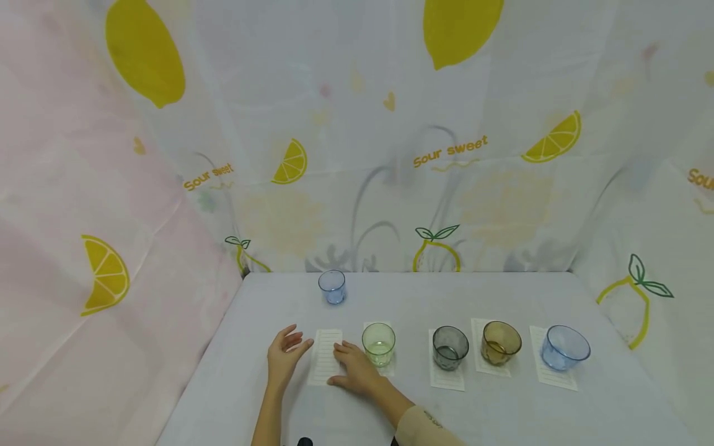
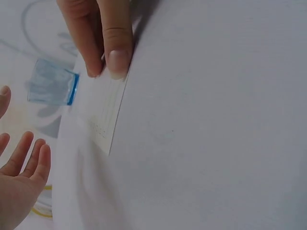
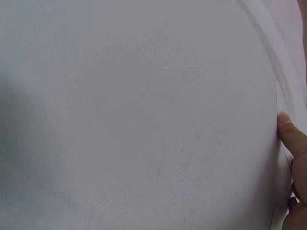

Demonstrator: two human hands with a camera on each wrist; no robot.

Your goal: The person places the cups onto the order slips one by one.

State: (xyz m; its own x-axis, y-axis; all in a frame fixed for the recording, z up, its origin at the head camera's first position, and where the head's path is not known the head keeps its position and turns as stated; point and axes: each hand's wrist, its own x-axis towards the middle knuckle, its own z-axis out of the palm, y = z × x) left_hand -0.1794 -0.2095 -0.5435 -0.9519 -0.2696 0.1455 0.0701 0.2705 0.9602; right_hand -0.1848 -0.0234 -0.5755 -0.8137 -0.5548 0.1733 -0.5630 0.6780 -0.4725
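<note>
A narrow sheet of lined paper (image 1: 321, 365) lies flat on the white table. My right hand (image 1: 357, 370) reaches over its right side from the right, fingers and thumb spread apart; in the left wrist view the right thumb (image 2: 118, 60) touches the sheet near its edge. Just left of the sheet, my left hand (image 1: 284, 356) is raised with relaxed fingers and holds nothing. Behind the sheet stands a small blue glass cup (image 1: 333, 291). A green glass cup (image 1: 379, 347) stands on another paper, right beside my right hand.
Farther right, a grey glass cup (image 1: 449, 350), an amber glass cup (image 1: 500, 344) and a wider blue glass bowl (image 1: 564, 350) each stand on a lined paper. A lemon-print curtain (image 1: 346, 204) hangs along the back and sides of the table (image 1: 268, 297).
</note>
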